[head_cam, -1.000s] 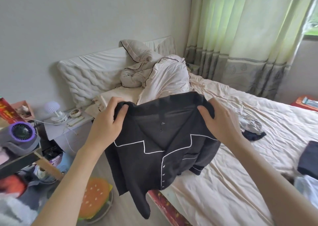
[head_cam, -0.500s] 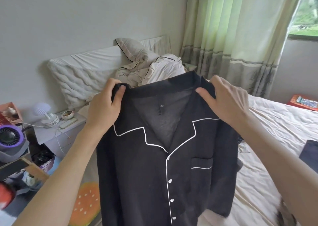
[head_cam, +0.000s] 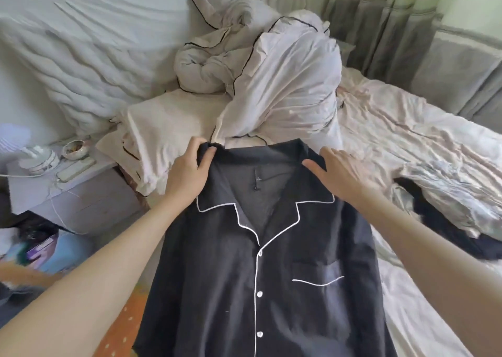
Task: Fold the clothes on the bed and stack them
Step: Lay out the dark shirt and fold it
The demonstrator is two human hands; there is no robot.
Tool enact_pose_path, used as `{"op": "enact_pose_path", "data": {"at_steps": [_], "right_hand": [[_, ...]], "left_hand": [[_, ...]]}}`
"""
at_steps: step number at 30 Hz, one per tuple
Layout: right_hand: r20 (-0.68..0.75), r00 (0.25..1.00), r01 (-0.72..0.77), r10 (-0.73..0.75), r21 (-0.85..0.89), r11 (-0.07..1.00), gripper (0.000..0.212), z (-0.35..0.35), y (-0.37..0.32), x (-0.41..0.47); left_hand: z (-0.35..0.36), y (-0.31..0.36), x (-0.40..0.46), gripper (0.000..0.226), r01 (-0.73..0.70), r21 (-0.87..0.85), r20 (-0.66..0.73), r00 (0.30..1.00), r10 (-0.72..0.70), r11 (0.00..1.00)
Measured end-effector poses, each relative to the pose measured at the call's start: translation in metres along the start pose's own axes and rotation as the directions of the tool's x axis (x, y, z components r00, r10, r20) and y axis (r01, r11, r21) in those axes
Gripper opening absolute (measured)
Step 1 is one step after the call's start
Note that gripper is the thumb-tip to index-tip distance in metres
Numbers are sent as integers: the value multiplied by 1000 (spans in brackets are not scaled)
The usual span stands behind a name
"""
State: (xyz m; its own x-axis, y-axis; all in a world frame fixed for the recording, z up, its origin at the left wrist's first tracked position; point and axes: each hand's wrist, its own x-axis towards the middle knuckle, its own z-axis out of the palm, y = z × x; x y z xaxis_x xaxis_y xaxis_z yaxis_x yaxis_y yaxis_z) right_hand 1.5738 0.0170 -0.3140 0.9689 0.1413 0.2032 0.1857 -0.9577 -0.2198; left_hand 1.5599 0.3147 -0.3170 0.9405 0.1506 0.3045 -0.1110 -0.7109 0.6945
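Left hand [head_cam: 190, 172] pinches black shirt [head_cam: 271, 288] at the collar, right hand [head_cam: 339, 174] hold unclear — shirt's left side seems past the bed [head_cam: 407, 128] edge, may slide floorward if released.

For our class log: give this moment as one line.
black shirt: buttoned, front facing camera | left hand: pinches collar | right hand: holds collar

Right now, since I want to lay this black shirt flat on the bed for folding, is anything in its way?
Yes. The bunched white duvet sits just beyond the collar of the black shirt, and a dark garment lies on the sheet to its right. The left hand and right hand hold its shoulders.
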Motion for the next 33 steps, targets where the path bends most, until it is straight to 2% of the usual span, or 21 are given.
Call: {"op": "enact_pose_path", "data": {"at_steps": [4,12,19,23,26,28,30,33], "right_hand": [[92,995,-37,33,48,998,43,111,34,76],[37,998,-53,50,88,995,35,251,72,197],[263,944,-234,201,100,967,39,370,103,206],[337,912,-292,233,134,947,40,401,112,211],[346,893,-404,286,344,847,38,405,112,222],[390,879,-451,275,488,748,36,402,109,231],[453,858,-485,242,558,674,32,400,107,237],[494,841,-503,222,559,659,12,402,111,244]], "left_hand": [[90,-80,59,23,105,29,81,991,-107,994],[212,-180,163,26,176,37,1,984,-176,984],[294,-270,179,28,322,78,130,935,-330,943],[321,-298,186,19,315,115,187,925,-332,942],[327,-305,198,15,324,161,239,904,-355,932],[329,-305,207,15,278,123,346,888,-304,953],[330,-301,214,12,266,64,430,862,-267,962],[336,-299,221,9,304,-2,424,863,-275,953]]}}
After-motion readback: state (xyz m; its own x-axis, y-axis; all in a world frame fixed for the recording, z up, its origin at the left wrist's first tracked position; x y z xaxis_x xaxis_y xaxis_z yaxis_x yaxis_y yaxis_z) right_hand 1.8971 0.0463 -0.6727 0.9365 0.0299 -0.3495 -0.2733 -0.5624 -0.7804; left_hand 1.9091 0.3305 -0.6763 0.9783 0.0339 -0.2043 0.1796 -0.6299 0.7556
